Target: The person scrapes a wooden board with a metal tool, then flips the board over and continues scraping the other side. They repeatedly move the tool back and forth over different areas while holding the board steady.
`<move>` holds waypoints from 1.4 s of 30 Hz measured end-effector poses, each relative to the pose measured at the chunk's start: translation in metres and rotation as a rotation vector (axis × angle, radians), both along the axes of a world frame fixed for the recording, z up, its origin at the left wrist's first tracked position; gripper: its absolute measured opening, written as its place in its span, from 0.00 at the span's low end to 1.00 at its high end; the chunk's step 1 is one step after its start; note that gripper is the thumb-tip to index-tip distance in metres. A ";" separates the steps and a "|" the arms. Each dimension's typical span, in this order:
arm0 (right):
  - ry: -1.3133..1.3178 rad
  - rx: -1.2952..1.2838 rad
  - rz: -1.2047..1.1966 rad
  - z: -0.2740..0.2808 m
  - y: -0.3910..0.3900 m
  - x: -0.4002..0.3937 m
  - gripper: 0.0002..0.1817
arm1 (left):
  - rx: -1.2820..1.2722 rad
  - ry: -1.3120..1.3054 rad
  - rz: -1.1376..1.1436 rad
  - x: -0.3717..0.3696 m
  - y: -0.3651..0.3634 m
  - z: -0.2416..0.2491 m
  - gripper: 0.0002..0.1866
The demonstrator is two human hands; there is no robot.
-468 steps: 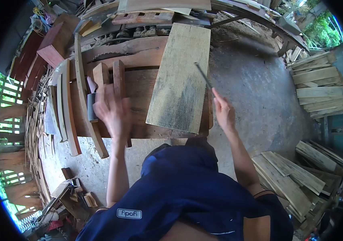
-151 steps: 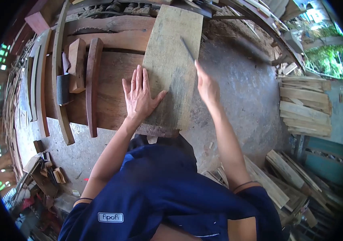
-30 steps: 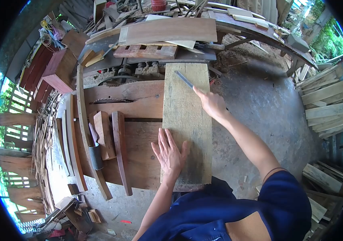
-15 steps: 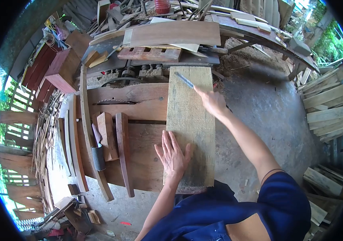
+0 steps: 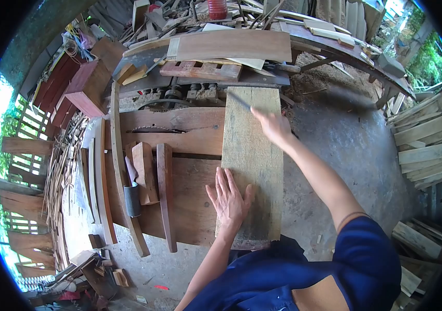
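Note:
A long, rough, pale wooden board [image 5: 254, 155] lies lengthwise before me, over the right side of a brown plank worktop [image 5: 192, 179]. My left hand [image 5: 229, 199] rests flat on the near part of the board, its fingers spread. Over the far half, my right hand [image 5: 274, 127] is closed around a narrow grey metal tool [image 5: 240, 101]. The tool's front end slants away to the left across the board, close to its far left corner. Motion smears the tool, and the fist hides its middle, so I cannot tell its kind.
Left of the board lie a dark tapered wooden leg [image 5: 165, 197], a short wood block [image 5: 145, 173], a grey cylinder [image 5: 132, 201] and long curved strips [image 5: 117, 155]. A saw blade [image 5: 153, 129] pokes through the worktop. Beyond stand machine parts and a wide brown panel [image 5: 231, 45].
The view has shifted slightly, moving the scene rightward. Relative to the board, my right hand and the tool have moved a little left and away. My left hand stays in place on the board.

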State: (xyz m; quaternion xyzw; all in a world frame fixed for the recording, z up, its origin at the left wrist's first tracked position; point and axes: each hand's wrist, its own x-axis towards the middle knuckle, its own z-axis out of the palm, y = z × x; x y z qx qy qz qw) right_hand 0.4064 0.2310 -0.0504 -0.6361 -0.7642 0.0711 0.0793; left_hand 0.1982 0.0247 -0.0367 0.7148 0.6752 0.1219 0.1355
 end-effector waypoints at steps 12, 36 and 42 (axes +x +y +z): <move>-0.089 0.097 0.113 -0.005 -0.020 -0.037 0.29 | -0.011 -0.017 -0.002 -0.002 0.002 0.000 0.46; 0.049 -0.054 -0.002 0.005 0.001 -0.045 0.29 | 0.019 -0.078 0.021 -0.004 0.002 -0.004 0.48; -0.117 -0.076 0.156 0.037 -0.198 -0.024 0.35 | 0.129 -0.165 0.051 -0.006 0.003 -0.018 0.42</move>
